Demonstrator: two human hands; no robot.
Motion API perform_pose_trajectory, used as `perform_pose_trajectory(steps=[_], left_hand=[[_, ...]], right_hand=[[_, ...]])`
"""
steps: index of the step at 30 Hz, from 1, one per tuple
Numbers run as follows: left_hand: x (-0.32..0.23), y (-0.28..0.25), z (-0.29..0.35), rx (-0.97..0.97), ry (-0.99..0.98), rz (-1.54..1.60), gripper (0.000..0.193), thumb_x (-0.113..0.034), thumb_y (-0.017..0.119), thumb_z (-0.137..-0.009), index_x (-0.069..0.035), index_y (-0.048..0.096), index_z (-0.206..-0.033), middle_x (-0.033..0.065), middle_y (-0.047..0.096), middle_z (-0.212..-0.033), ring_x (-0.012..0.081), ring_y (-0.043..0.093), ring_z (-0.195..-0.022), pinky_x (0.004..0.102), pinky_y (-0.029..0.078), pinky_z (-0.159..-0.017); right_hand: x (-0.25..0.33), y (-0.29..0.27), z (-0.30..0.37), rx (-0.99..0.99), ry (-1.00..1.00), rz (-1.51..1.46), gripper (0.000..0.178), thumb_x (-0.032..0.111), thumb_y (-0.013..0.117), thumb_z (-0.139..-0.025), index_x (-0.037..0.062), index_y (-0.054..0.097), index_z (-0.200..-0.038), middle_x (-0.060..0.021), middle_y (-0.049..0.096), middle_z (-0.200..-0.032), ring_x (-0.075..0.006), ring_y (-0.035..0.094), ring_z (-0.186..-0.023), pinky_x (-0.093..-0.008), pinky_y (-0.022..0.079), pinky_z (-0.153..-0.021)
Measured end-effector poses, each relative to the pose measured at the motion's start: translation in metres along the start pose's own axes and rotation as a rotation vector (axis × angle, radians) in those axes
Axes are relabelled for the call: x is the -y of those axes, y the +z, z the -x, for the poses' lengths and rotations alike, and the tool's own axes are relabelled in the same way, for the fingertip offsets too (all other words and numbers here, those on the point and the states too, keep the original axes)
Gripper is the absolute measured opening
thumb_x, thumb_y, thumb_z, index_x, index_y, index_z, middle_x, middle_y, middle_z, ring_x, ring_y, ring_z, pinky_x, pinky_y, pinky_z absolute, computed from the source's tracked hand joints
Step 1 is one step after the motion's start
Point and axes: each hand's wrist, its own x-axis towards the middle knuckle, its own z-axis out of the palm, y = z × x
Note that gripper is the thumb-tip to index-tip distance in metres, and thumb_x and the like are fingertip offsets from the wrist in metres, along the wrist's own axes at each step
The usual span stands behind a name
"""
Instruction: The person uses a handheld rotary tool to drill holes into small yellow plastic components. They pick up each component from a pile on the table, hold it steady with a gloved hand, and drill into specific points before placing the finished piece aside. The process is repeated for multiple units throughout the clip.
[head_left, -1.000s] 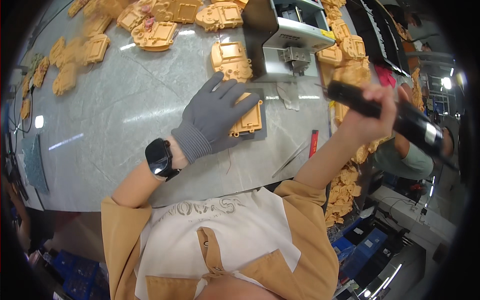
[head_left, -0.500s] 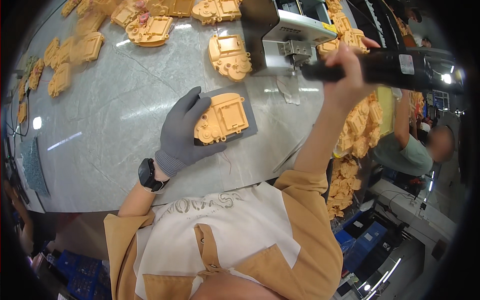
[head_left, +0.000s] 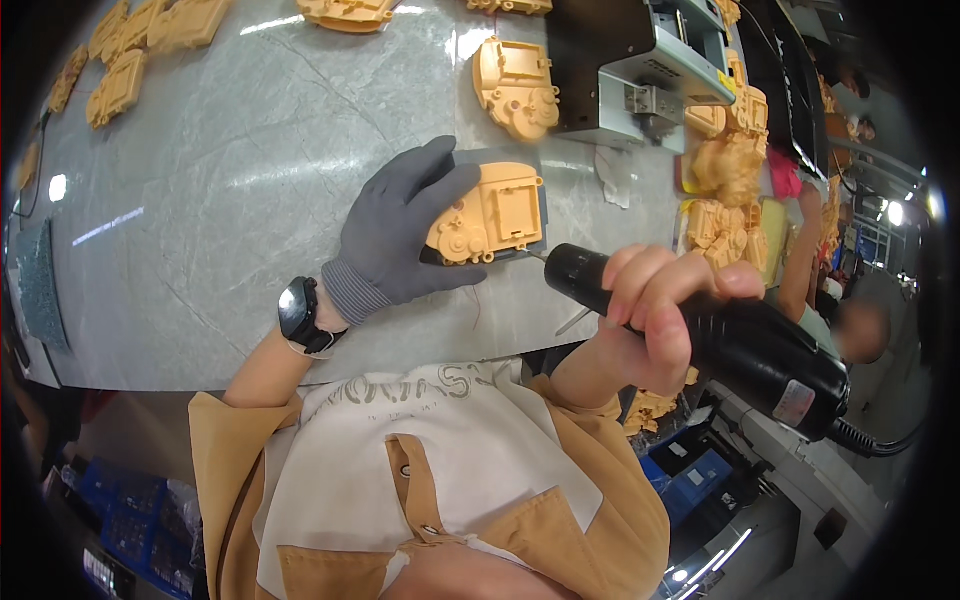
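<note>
In a grey knitted glove, my left hand [head_left: 395, 225] grips the left side of a yellow-orange plastic housing [head_left: 515, 212], thumb and fingers around its edge. The housing lies flat on a dark block [head_left: 543, 212], mostly hidden under it. My bare right hand [head_left: 655, 310] is wrapped around a black electric screwdriver [head_left: 770, 360], held slanting with its cable trailing off right. The screwdriver's thin bit [head_left: 535, 254] points at the housing's lower right corner; whether it touches a screw there is too small to tell.
A silver and black machine [head_left: 655, 100] stands beyond, beside another housing [head_left: 517, 90]. White tissue [head_left: 613, 178] lies in front of the machine. More housings [head_left: 725, 230] are heaped at right, near another person's arm [head_left: 800, 255]. A blue-green mat [head_left: 38, 285] lies far left.
My right hand has brought the screwdriver from beside the machine down and left to the housing's lower right corner. My left hand still holds the housing. The view has shifted somewhat.
</note>
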Motion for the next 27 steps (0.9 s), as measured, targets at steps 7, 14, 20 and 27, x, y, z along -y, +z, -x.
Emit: perform_pose_trajectory(steps=[7,14,20,27], left_hand=[[0.002,-0.003,0.002,-0.001,0.011,0.006,0.083,-0.038,0.079,-0.053,-0.01,0.045,-0.123,0.0208,0.039,-0.127,0.035,0.047,-0.108,0.0413,0.04,-0.09],[0.004,-0.004,0.003,0.012,0.005,0.019,0.082,-0.039,0.078,-0.053,-0.01,0.045,-0.123,0.0207,0.039,-0.126,0.0349,0.047,-0.108,0.0413,0.04,-0.09],[0.005,-0.007,0.009,-0.008,0.045,0.024,0.081,-0.039,0.078,-0.055,-0.01,0.045,-0.122,0.0199,0.04,-0.126,0.0348,0.045,-0.11,0.0417,0.039,-0.091],[0.0,-0.009,0.001,-0.01,0.041,-0.03,0.081,-0.042,0.077,-0.056,-0.009,0.045,-0.122,0.0191,0.042,-0.124,0.0346,0.043,-0.113,0.0421,0.035,-0.095]], right_hand=[[-0.009,0.017,-0.003,-0.066,0.081,0.005,0.04,-0.006,0.053,-0.071,0.0081,0.033,-0.102,-0.0068,0.046,-0.06,-0.0164,0.043,-0.045,-0.0324,0.04,-0.048],[-0.014,0.022,-0.005,-0.054,0.112,0.106,0.037,-0.004,0.05,-0.068,0.0042,0.035,-0.101,-0.0079,0.044,-0.057,-0.0164,0.041,-0.04,-0.0321,0.039,-0.044],[-0.009,0.009,-0.006,-0.025,0.02,0.051,0.042,-0.002,0.05,-0.066,0.0046,0.037,-0.106,-0.0063,0.045,-0.058,-0.0158,0.042,-0.04,-0.0321,0.04,-0.044],[-0.028,-0.078,-0.076,-0.546,-0.367,0.145,0.049,-0.004,0.052,-0.066,-0.0008,0.036,-0.112,-0.0082,0.052,-0.06,-0.0159,0.051,-0.048,-0.035,0.049,-0.056]])
